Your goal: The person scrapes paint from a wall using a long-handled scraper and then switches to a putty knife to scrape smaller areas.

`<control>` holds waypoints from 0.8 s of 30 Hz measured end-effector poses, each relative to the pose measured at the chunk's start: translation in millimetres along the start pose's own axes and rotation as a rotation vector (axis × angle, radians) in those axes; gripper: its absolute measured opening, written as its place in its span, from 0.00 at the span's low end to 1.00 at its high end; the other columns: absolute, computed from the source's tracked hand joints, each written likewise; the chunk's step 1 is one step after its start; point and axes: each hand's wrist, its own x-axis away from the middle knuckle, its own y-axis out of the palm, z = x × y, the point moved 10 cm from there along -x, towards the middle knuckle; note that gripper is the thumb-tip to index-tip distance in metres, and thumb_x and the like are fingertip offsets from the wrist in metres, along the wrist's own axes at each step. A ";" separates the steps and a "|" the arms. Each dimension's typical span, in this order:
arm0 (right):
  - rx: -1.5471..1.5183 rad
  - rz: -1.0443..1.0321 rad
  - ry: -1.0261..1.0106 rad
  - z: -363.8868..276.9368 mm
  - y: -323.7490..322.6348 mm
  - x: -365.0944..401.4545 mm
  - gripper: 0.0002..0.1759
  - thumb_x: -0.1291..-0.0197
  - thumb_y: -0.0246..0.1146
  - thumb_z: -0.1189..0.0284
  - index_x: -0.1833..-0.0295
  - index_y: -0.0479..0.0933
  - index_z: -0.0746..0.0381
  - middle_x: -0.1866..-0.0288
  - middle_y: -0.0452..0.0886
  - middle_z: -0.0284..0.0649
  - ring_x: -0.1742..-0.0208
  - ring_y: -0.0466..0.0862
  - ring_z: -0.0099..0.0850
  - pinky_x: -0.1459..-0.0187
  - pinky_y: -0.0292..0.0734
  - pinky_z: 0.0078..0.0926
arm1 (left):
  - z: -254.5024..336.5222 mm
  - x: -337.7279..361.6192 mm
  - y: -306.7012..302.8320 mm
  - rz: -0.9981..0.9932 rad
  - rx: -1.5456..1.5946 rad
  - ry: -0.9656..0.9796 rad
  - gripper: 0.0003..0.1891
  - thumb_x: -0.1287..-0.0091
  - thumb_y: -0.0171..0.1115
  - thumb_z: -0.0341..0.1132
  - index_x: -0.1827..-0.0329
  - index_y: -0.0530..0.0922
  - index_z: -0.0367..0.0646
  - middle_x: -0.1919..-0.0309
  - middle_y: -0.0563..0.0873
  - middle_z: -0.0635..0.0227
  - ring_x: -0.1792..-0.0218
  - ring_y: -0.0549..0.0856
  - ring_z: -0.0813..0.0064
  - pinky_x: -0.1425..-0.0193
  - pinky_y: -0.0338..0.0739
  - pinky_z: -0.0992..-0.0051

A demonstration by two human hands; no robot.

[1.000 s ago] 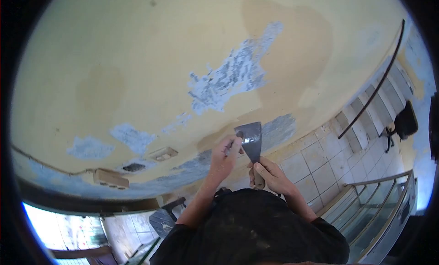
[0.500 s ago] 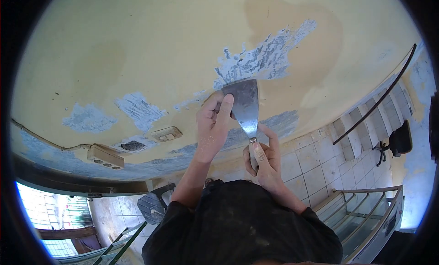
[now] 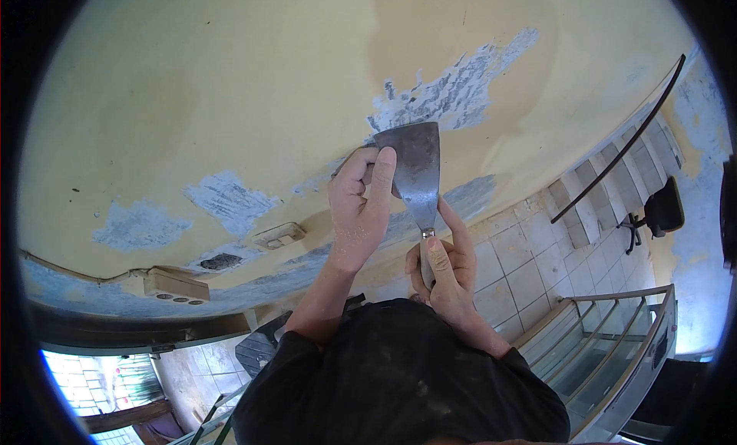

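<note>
A wide-bladed putty knife (image 3: pixel 419 165) points up toward the yellow wall (image 3: pixel 253 76). My right hand (image 3: pixel 451 280) wraps round its handle, thumb along the front and a finger reaching up by the blade's base. My left hand (image 3: pixel 362 195) pinches the left edge of the blade, with the thumb on the front face and the fingers behind. Pale dust speckles the left wrist. The blade's top edge overlaps the lower end of a scraped grey-white patch (image 3: pixel 445 95) in this view.
More bare patches (image 3: pixel 230 201) mark the wall at left, above a socket block (image 3: pixel 176 285) and a switch plate (image 3: pixel 279 236). Steps (image 3: pixel 591 195) with a dark handrail (image 3: pixel 622 149), an office chair (image 3: pixel 662 207) and a glass-paned frame (image 3: pixel 606 345) stand at right. Tiles cover the floor (image 3: pixel 507 268).
The view has shifted and tilted slightly. The putty knife sits a little higher in view, and both hands keep the same hold on it.
</note>
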 end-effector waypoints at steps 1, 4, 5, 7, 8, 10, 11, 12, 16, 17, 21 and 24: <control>0.002 0.004 0.002 2.5 -0.2 0.3 0.31 0.17 0.51 0.64 0.15 0.52 0.53 0.69 0.81 0.37 0.81 0.69 0.15 0.78 0.63 0.15 | 0.9 0.0 -0.9 0.002 0.009 0.000 0.13 0.20 0.61 0.37 0.61 0.81 0.36 0.74 0.81 0.75 0.72 0.77 0.88 0.66 0.71 0.81; 0.014 0.024 0.002 8.8 -1.5 2.4 0.31 0.17 0.51 0.64 0.15 0.52 0.55 0.69 0.81 0.37 0.80 0.69 0.15 0.78 0.62 0.15 | 1.0 -0.5 -3.2 -0.008 0.009 0.009 0.13 0.19 0.61 0.37 0.61 0.81 0.36 0.73 0.82 0.74 0.72 0.78 0.88 0.67 0.72 0.81; 0.014 0.027 -0.005 8.6 -0.1 2.8 0.30 0.17 0.51 0.64 0.16 0.53 0.56 0.69 0.81 0.38 0.80 0.69 0.15 0.78 0.62 0.15 | 1.8 -0.8 -3.4 -0.018 -0.001 0.023 0.13 0.19 0.61 0.36 0.60 0.81 0.35 0.73 0.82 0.74 0.72 0.78 0.88 0.66 0.73 0.81; 0.014 0.030 -0.009 9.9 0.9 3.2 0.30 0.16 0.51 0.64 0.16 0.54 0.57 0.69 0.81 0.38 0.81 0.69 0.15 0.78 0.62 0.15 | 2.7 -0.9 -3.0 -0.018 0.003 0.006 0.12 0.19 0.61 0.36 0.60 0.81 0.35 0.73 0.82 0.73 0.71 0.79 0.87 0.66 0.74 0.81; 0.013 0.027 -0.017 10.8 0.8 3.0 0.29 0.16 0.51 0.64 0.17 0.55 0.58 0.69 0.81 0.39 0.80 0.69 0.15 0.78 0.62 0.15 | 2.7 -1.0 -2.9 -0.017 0.006 -0.010 0.12 0.20 0.61 0.36 0.60 0.81 0.35 0.73 0.82 0.73 0.71 0.80 0.87 0.66 0.75 0.81; 0.010 0.025 -0.022 11.5 0.3 3.2 0.28 0.16 0.51 0.64 0.18 0.57 0.58 0.69 0.81 0.39 0.80 0.69 0.15 0.78 0.62 0.15 | 4.3 -0.5 -4.0 -0.022 0.010 -0.007 0.12 0.20 0.61 0.36 0.60 0.81 0.35 0.73 0.82 0.73 0.71 0.80 0.87 0.66 0.76 0.80; 0.008 0.025 -0.017 11.6 -1.0 3.2 0.27 0.16 0.51 0.64 0.19 0.60 0.60 0.69 0.80 0.39 0.80 0.69 0.15 0.78 0.62 0.15 | 4.7 -0.5 -3.8 -0.028 0.014 -0.002 0.12 0.20 0.61 0.36 0.60 0.81 0.34 0.73 0.82 0.73 0.71 0.80 0.87 0.66 0.77 0.80; 0.006 0.024 -0.011 11.7 -2.1 2.8 0.25 0.16 0.51 0.64 0.21 0.63 0.62 0.69 0.80 0.40 0.80 0.69 0.15 0.78 0.61 0.15 | 3.9 -0.4 -4.1 -0.028 0.012 -0.003 0.12 0.20 0.61 0.36 0.60 0.81 0.34 0.73 0.82 0.73 0.71 0.80 0.87 0.66 0.77 0.80; 0.040 0.022 -0.002 4.9 -3.4 1.2 0.25 0.17 0.51 0.65 0.24 0.66 0.67 0.69 0.80 0.38 0.80 0.69 0.15 0.78 0.61 0.15 | 3.3 -0.4 -4.0 -0.011 -0.005 -0.006 0.11 0.19 0.61 0.36 0.59 0.82 0.39 0.73 0.75 0.84 0.71 0.67 0.93 0.67 0.59 0.84; 0.065 0.031 0.000 2.7 -3.8 0.7 0.25 0.17 0.51 0.65 0.24 0.67 0.68 0.69 0.80 0.37 0.80 0.68 0.15 0.78 0.61 0.14 | 4.0 -0.8 -4.0 -0.006 -0.008 -0.007 0.10 0.19 0.61 0.35 0.59 0.82 0.39 0.73 0.74 0.84 0.71 0.66 0.92 0.67 0.58 0.84; 0.158 0.041 0.010 -7.1 -2.8 1.5 0.26 0.17 0.51 0.65 0.23 0.67 0.69 0.70 0.78 0.34 0.79 0.69 0.14 0.77 0.62 0.15 | 3.9 -2.2 -3.8 -0.023 0.002 -0.009 0.10 0.19 0.61 0.35 0.60 0.82 0.39 0.73 0.73 0.84 0.70 0.65 0.92 0.67 0.57 0.83; 0.180 0.057 0.001 -8.9 -3.6 3.2 0.25 0.17 0.50 0.65 0.24 0.68 0.70 0.71 0.77 0.32 0.79 0.69 0.14 0.77 0.63 0.15 | 4.9 -0.9 -1.1 -0.076 -0.034 0.015 0.11 0.19 0.60 0.34 0.61 0.81 0.38 0.73 0.71 0.84 0.70 0.63 0.91 0.67 0.56 0.83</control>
